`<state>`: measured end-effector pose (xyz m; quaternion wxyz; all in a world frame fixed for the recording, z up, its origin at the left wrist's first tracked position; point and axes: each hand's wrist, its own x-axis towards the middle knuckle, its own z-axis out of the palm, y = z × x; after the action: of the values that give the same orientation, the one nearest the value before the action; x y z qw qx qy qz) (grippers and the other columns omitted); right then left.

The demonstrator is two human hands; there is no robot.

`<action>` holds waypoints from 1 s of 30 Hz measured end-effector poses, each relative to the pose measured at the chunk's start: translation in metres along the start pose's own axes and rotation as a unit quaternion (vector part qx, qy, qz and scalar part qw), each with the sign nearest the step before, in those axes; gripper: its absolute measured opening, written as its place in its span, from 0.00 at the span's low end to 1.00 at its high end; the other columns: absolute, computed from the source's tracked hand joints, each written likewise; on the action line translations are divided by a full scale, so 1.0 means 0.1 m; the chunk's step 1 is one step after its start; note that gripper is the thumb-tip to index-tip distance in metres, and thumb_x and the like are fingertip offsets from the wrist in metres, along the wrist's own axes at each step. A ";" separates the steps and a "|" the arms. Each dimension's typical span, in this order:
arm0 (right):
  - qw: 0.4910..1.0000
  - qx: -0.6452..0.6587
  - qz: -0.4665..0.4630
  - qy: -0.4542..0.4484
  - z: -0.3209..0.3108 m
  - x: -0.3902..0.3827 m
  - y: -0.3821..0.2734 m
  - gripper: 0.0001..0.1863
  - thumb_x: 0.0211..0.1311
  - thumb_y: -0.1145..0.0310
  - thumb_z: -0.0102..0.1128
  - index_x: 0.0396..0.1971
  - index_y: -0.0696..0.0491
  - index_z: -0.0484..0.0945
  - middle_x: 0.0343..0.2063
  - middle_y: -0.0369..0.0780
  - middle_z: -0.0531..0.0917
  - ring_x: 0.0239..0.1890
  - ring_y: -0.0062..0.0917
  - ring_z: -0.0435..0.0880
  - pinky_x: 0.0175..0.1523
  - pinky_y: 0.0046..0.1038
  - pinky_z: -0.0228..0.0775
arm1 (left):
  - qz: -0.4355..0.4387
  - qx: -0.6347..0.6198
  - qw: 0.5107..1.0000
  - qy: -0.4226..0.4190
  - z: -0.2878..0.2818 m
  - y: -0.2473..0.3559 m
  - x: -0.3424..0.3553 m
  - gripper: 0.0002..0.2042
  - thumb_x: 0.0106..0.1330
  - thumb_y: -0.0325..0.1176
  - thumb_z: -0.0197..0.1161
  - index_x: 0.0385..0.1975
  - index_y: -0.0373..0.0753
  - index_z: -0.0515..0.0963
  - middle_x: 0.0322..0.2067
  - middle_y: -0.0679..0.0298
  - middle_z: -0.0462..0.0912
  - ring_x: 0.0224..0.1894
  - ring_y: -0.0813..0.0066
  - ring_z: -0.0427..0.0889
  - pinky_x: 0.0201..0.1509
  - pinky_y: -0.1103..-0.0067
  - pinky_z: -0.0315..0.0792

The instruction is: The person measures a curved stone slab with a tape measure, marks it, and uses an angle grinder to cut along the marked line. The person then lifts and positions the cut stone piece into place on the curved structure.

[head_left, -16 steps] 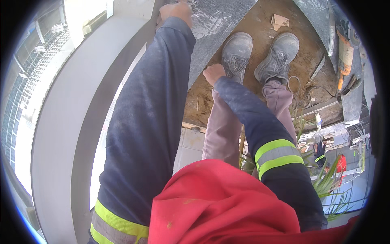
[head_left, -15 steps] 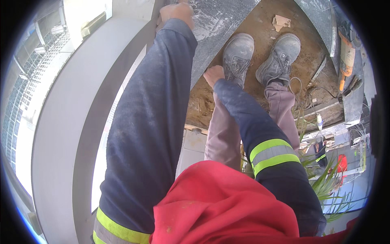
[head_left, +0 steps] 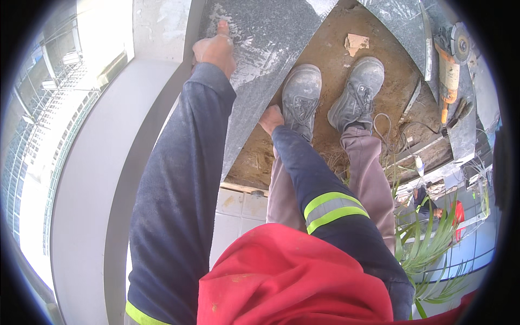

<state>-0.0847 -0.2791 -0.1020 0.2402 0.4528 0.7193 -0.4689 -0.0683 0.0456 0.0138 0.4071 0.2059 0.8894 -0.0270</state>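
A dusty dark-grey stone slab (head_left: 254, 70) with whitish smears lies slanting between my hands. My left hand (head_left: 215, 54) is at its left side beside the pale frame, with fingers curled down and the thumb stretched along the top face. Low on the slab's right edge, next to my shoe, my right hand (head_left: 271, 119) is closed around the rim; its fingertips are hidden underneath. My dusty grey work shoes (head_left: 301, 97) stand on brown soil (head_left: 330, 81) just right of the slab.
A curved pale frame (head_left: 92, 162) rises on the left. Another grey slab (head_left: 398, 30) lies at upper right, near an orange angle grinder (head_left: 448, 76). A broken tile piece (head_left: 356, 43), a cable (head_left: 383, 124) and green plant leaves (head_left: 433, 244) are around. Another person (head_left: 425, 203) is farther right.
The view has shifted, so hands, shoes and slab sit lower and farther left. More of the slab and my left thumb show now. Both hands stay on the slab.
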 end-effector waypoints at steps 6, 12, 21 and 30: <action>0.990 0.099 0.028 0.099 -0.09 -0.24 -0.03 0.06 0.58 0.62 0.66 0.28 0.43 0.89 0.28 0.34 0.89 0.37 0.30 0.90 0.36 0.43 0.72 | -0.025 -0.047 0.998 0.027 0.07 0.11 -0.12 0.30 0.67 0.52 0.72 0.40 0.21 0.80 0.41 0.47 0.84 0.39 0.63 0.81 0.43 0.65 0.78; 0.918 0.363 0.113 0.115 -1.07 -0.99 0.35 0.15 0.50 0.55 0.69 0.31 0.52 0.88 0.29 0.45 0.87 0.39 0.41 0.88 0.45 0.42 0.79 | -0.032 -0.102 0.994 0.019 0.08 -0.05 0.17 0.40 0.65 0.54 0.73 0.57 0.18 0.68 0.54 0.43 0.79 0.49 0.56 0.80 0.53 0.60 0.77; 0.650 0.612 0.243 0.379 -1.62 -1.17 1.63 0.26 0.47 0.55 0.77 0.33 0.64 0.80 0.39 0.55 0.85 0.42 0.46 0.86 0.50 0.43 0.77 | -0.043 -0.043 0.998 -0.012 0.05 0.03 0.05 0.51 0.66 0.61 0.67 0.71 0.22 0.53 0.71 0.40 0.61 0.69 0.38 0.67 0.69 0.34 0.59; 0.538 0.718 0.099 0.432 -1.87 -0.80 2.25 0.18 0.61 0.63 0.72 0.44 0.57 0.78 0.38 0.46 0.86 0.38 0.33 0.83 0.45 0.37 0.74 | -0.042 -0.023 0.991 -0.122 -0.18 -0.04 0.35 0.54 0.66 0.72 0.56 0.80 0.41 0.42 0.80 0.49 0.43 0.80 0.38 0.39 0.73 0.30 0.38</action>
<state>0.1655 -0.1122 -0.0600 -0.4598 0.6894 0.1091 -0.5490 -0.1026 0.0578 -0.0004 0.5157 0.1541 0.8414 -0.0486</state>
